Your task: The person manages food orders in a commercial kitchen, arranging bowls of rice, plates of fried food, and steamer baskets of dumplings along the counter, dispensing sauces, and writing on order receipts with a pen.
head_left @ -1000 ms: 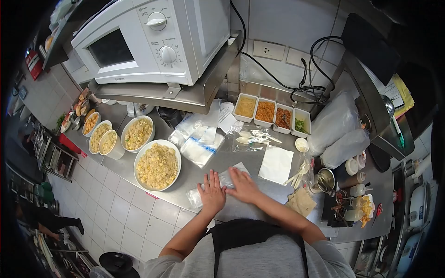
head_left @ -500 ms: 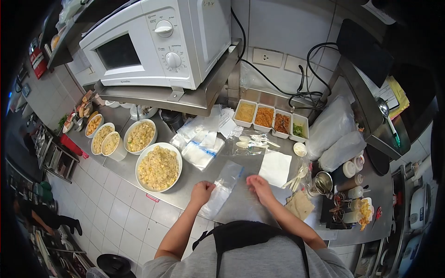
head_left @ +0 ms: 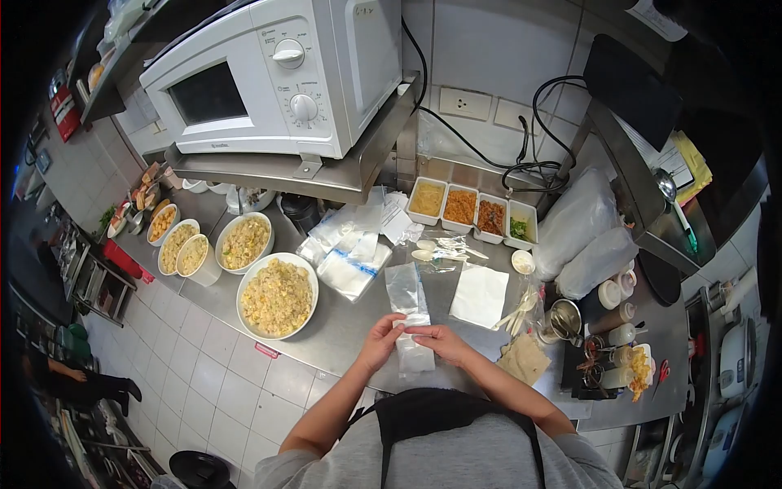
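A clear plastic zip bag [head_left: 405, 287] with a blue strip lies lengthwise on the steel counter in front of me, with something white inside that I cannot make out. My left hand [head_left: 380, 341] pinches its left edge. From the other side, my right hand [head_left: 441, 341] has its fingers closed on the bag, and the fingertips of both hands nearly meet over its middle. Just right of the bag lies a folded white paper napkin [head_left: 479, 294]. A stack of similar bags [head_left: 352, 267] sits behind my left hand.
Bowls of fried rice [head_left: 278, 297] stand on the left. At the back are several white trays of toppings [head_left: 460, 207] and plastic spoons [head_left: 428, 249]. A microwave [head_left: 269, 90] sits on a shelf above. Sauce bottles [head_left: 609, 295] and a brown cloth [head_left: 524, 360] occupy the right.
My right hand has moved left onto the bag and now grips it. My left hand has shifted right, and the bag has turned from slanted to nearly straight away from me.
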The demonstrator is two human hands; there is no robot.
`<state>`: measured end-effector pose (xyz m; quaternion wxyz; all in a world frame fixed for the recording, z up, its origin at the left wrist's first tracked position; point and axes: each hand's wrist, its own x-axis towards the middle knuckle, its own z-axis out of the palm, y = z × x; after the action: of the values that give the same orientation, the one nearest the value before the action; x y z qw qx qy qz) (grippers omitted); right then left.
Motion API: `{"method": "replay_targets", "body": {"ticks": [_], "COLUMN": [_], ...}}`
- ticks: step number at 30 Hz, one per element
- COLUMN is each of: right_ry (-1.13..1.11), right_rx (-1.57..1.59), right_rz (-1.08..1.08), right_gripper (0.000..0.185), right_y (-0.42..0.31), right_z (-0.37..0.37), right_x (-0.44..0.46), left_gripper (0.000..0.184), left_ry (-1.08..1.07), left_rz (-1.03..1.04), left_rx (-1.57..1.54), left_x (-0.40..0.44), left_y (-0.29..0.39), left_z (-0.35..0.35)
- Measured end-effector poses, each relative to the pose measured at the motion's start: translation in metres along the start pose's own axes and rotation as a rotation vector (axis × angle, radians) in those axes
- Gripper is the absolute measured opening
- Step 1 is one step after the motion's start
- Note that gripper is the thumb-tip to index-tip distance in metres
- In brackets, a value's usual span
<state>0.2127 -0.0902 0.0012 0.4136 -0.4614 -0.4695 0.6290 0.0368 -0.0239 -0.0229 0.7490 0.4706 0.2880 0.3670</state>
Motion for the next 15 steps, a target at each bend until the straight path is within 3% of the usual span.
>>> {"method": "replay_targets", "body": {"ticks": [3,4,10,13,15], "right_ry": [-0.026,-0.037,-0.054,-0.028,0.001], "right_rx": [-0.109,-0.147,-0.190,-0.170,-0.163], "right_rz": [0.038,0.056,0.036,0.032,0.013], "right_gripper": [0.030,0.029,0.028,0.028,0.028], "right_y": [0.003,0.003,0.006,0.009,0.005], "right_z": [-0.003,-0.004,-0.007,-0.006,-0.005], "right_x": [-0.003,-0.003,-0.015,-0.017,-0.018], "left_gripper": [0.025,0.027,0.029,0.037,0.040], "left_ry": [-0.129,-0.187,-0.161,-0.008,-0.052], "left_rz": [-0.085,-0.220,-0.056,0.111,-0.141], "left_rx": [0.152,-0.057,-0.023,-0.305,-0.286], "left_x": [0.022,0.030,0.073,0.077,0.067], "left_y": [0.011,0.019,0.083,0.091,0.068], "left_z": [-0.003,-0.007,-0.018,-0.028,-0.034]}}
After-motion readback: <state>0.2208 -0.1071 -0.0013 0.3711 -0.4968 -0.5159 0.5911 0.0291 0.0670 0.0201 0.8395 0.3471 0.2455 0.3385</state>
